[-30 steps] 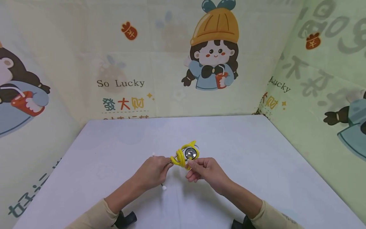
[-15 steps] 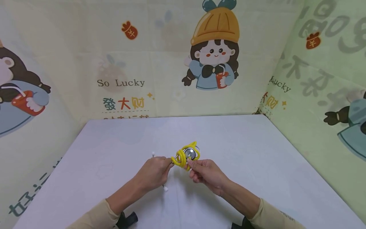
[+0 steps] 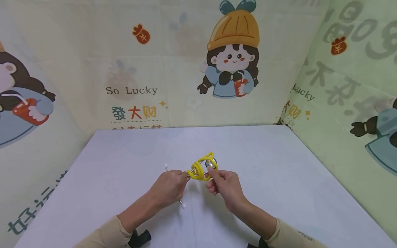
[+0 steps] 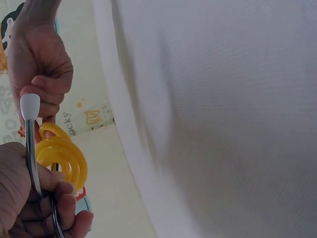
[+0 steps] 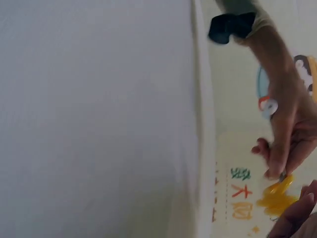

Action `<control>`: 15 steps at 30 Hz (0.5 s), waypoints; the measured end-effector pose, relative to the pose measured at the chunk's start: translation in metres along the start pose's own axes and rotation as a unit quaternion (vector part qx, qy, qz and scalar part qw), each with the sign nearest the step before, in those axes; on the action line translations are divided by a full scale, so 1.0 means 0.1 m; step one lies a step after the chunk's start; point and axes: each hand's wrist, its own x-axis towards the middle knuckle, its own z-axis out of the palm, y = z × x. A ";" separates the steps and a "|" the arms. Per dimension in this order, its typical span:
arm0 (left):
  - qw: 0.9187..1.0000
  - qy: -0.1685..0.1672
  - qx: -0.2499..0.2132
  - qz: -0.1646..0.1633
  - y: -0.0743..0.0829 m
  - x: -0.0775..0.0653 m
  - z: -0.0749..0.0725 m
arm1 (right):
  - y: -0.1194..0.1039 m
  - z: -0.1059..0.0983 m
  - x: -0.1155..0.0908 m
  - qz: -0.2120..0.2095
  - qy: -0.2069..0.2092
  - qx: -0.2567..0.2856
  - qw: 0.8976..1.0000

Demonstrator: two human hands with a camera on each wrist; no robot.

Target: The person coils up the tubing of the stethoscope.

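Observation:
A stethoscope with yellow tubing (image 3: 196, 168) is held up over the table between both hands. My left hand (image 3: 170, 186) grips its metal ear tubes (image 4: 32, 163), and the white ear tips (image 3: 183, 205) stick out on either side of the fist. Next to that fist the tubing is wound in several loops around the metal, a coil (image 4: 75, 157) seen close in the left wrist view. With thumb and fingers my right hand (image 3: 228, 187) pinches the far end by the silver chest piece (image 3: 210, 162), which the thumb partly covers.
Beneath the hands lies a white table (image 3: 139, 148). Cloth walls (image 3: 180, 69) with cartoon prints stand behind it and on both sides. A dark wrist camera mount (image 3: 140, 238) sits under the left sleeve.
My right hand has shifted slightly right and up along the tubing. The chest piece has turned and is more covered by the thumb. My left hand keeps its grip, tilting slightly.

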 end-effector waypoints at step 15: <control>0.997 -0.041 -0.064 0.000 -0.17 -0.02 -0.11 | 0.04 -0.24 0.09 -0.270 0.038 -0.255 0.927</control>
